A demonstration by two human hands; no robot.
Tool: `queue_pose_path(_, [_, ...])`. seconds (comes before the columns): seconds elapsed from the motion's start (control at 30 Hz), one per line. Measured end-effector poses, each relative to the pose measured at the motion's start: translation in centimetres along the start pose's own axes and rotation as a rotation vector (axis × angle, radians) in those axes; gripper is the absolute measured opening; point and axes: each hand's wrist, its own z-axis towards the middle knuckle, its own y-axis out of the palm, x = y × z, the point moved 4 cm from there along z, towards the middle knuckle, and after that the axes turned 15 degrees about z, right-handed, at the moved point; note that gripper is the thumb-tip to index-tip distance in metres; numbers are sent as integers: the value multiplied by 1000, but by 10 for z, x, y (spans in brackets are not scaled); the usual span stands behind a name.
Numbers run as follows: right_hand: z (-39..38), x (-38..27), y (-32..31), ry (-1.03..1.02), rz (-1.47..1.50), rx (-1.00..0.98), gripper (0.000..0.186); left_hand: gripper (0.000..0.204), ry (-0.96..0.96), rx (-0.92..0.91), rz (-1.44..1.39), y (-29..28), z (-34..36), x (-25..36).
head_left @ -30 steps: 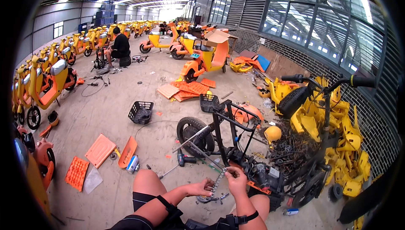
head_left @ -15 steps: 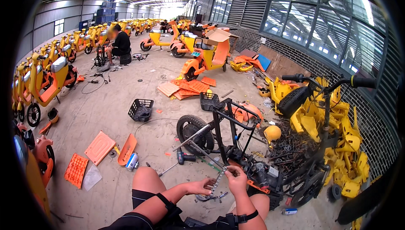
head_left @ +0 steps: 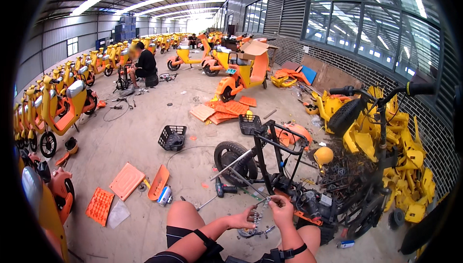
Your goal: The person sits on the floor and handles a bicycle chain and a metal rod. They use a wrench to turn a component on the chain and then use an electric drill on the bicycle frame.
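Note:
Low in front of me, between my knees, a silver segmented strip [head_left: 259,218] hangs between my hands; it looks like a chain or a row of small metal pieces. My right hand [head_left: 282,209] pinches its upper end between thumb and fingers. My left hand [head_left: 241,218] curls its fingers against the strip's lower left side. Just beyond stands a stripped black scooter frame [head_left: 263,159], with its rear wheel [head_left: 235,163] to the left and its handlebar [head_left: 383,100] to the right. Small metal parts [head_left: 248,232] lie on the floor beneath my hands.
A cordless drill [head_left: 224,187] and a blue-white can [head_left: 165,196] lie left of the frame. Black crates [head_left: 172,138] and orange panels [head_left: 127,181] are farther out. Yellow body parts [head_left: 407,166] pile up at right. A person [head_left: 144,64] sits at far left near rows of scooters.
The whole view has shifted, so the scene sits farther right and slightly lower. Both hands stay at the strip, with only slight movement of the fingers.

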Motion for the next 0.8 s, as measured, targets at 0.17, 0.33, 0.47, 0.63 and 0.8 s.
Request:
queue_pose_path(0.17, [-1, 0, 5, -38, -53, -36, 21, 116, -25, 145, 270, -13, -7, -3])
queue_pose_path(0.33, [-10, 7, 16, -74, -135, -74, 23, 105, 72, 390, 185, -39, -26, 26])
queue_pose_path(0.47, [-20, -16, 57, -264, -561, -161, 23, 74, 297, 484, -151, -33, -31, 38])
queue_pose_path(0.63, [-15, -37, 89, -543, -788, -376, 24, 27, 243, 745, -416, -40, -19, 14])
queue_pose_path(0.8, [-28, -98, 139, -700, -882, -455, 41, 22, 356, 867, -586, -69, -47, 26])
